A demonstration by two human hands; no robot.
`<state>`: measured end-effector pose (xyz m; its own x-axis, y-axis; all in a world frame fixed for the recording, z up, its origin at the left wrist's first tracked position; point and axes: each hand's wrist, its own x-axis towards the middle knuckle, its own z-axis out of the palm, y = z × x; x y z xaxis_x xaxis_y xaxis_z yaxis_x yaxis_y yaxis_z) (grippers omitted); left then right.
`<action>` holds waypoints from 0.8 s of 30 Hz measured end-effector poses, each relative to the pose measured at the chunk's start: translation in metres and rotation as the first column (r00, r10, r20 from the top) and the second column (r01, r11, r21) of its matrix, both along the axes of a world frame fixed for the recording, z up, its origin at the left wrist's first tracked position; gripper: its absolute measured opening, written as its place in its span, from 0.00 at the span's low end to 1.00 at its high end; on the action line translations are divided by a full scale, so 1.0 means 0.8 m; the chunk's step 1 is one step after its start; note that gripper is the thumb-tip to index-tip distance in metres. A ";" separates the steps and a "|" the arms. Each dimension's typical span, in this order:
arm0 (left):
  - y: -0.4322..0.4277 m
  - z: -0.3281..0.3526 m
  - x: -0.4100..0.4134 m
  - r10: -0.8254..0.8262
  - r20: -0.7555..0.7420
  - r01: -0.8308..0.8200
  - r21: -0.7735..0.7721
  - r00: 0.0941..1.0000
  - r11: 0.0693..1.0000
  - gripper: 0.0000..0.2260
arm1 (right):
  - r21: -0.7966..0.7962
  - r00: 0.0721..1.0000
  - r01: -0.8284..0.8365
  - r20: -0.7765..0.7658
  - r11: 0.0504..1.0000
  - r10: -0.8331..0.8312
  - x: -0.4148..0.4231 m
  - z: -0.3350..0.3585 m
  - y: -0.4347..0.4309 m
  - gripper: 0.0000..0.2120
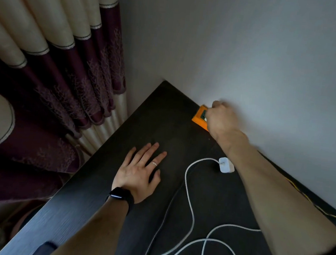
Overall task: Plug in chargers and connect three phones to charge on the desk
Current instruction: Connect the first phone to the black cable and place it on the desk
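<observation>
My left hand (138,173) lies flat, fingers spread, on the dark table (87,201), my right hand (220,119) curls round a white plug (206,117) at the orange power strip (197,120) by the wall (269,75), and a white charger (226,165) with its cable (186,175) lies just beside my right forearm.

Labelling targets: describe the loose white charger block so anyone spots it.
On the dark wooden desk against the grey wall, look beside the right forearm. The small white square charger block lies there, cable attached; its neighbour, the power strip at the wall, is orange.
</observation>
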<state>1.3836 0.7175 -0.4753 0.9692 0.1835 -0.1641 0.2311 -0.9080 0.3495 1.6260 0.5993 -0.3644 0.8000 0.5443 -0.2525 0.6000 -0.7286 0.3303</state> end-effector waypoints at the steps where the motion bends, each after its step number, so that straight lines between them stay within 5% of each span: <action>1: -0.001 0.000 -0.002 0.000 0.004 0.000 0.003 1.000 1.000 0.27 | 0.020 1.000 0.008 0.000 1.000 -0.008 0.002 -0.002 -0.007 0.14; 11: 0.000 0.003 0.004 -0.008 0.028 0.008 0.004 1.000 1.000 0.26 | 0.032 0.992 0.124 -0.026 0.992 -0.124 -0.006 0.010 0.007 0.19; 14: 0.001 -0.001 0.003 -0.007 0.046 0.006 0.027 0.999 1.000 0.26 | 0.112 0.961 0.257 -0.135 0.960 -0.242 -0.021 0.017 0.011 0.30; 20: -0.005 0.015 0.003 -0.028 -0.029 0.028 -0.019 0.999 0.999 0.24 | 0.753 0.953 0.227 -0.040 0.618 -0.301 -0.229 0.025 -0.034 0.30; 24: -0.003 0.067 -0.026 -0.049 -0.148 0.021 -0.191 0.988 0.981 0.17 | 0.837 0.893 0.418 -0.308 0.353 -0.328 -0.431 0.020 -0.074 0.20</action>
<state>1.3625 0.7148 -0.4215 0.9359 0.1018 -0.3372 0.2635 -0.8377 0.4784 1.2815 0.5399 -0.3487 0.9840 0.1509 0.0951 0.1763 -0.7433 -0.6452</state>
